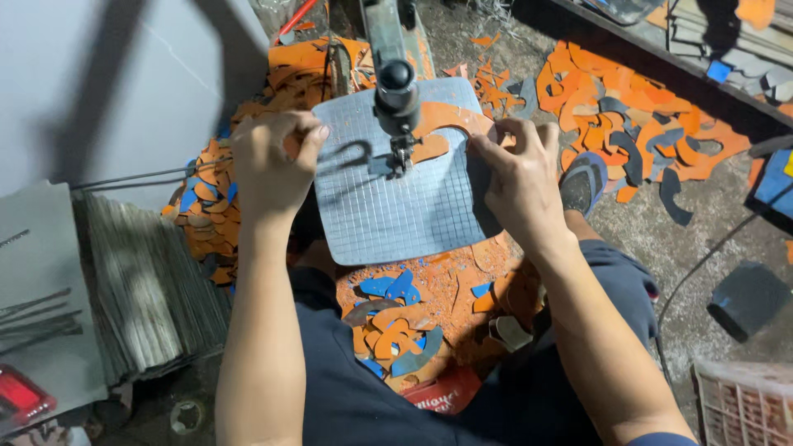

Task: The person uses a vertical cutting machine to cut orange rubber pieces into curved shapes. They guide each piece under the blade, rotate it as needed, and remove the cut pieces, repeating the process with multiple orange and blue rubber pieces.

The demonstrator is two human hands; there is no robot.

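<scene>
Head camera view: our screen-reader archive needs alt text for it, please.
Two bare hands, left hand and right hand, press a curved orange sheet piece against the grey gridded metal table of a vertical cutting machine. Orange, blue and grey offcuts litter the floor around it.

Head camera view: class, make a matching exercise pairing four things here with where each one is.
Things:
1. orange sheet
2. left hand
3. right hand
4. white crate

Places:
A. bottom right corner
B. on the sheet's right side
C. under the machine head, on the gridded table
D. at the table's left edge

Pairs: 1-C, 2-D, 3-B, 4-A
</scene>
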